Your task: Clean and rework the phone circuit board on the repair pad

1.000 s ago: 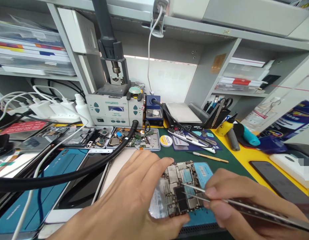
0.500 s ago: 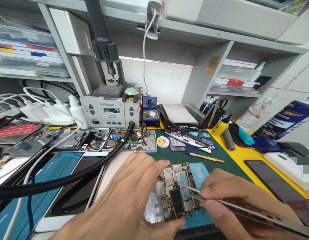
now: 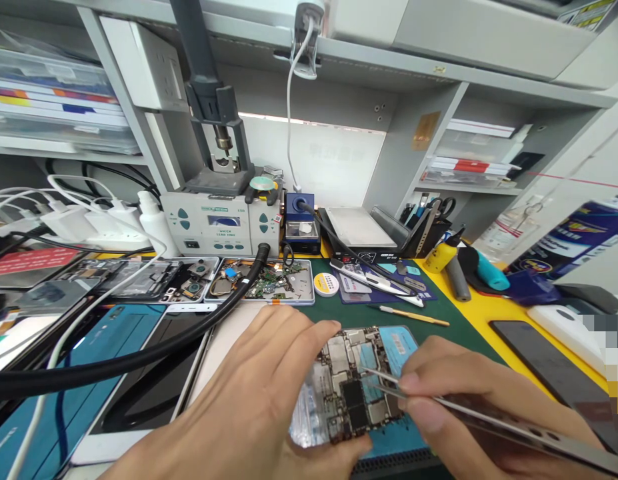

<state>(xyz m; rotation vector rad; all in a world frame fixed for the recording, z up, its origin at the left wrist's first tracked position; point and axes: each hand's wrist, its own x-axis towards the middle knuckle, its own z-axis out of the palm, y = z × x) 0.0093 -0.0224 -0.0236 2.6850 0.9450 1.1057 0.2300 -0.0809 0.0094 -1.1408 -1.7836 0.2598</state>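
Observation:
My left hand lies over the left side of a phone circuit board and holds it down on a blue mat. My right hand pinches metal tweezers. Their two tips rest on the board next to a black chip. The board carries several silver shields. A clear plastic bag sits under its left end.
Blue phone and thick black hose lie at left. Parts trays, a rework station, solder tin, wooden-handled tool, yellow bottle and dark phone surround the green mat.
The view shifted a little between the earliest frame and now. Both hands, the tweezers and the board stay almost where they were.

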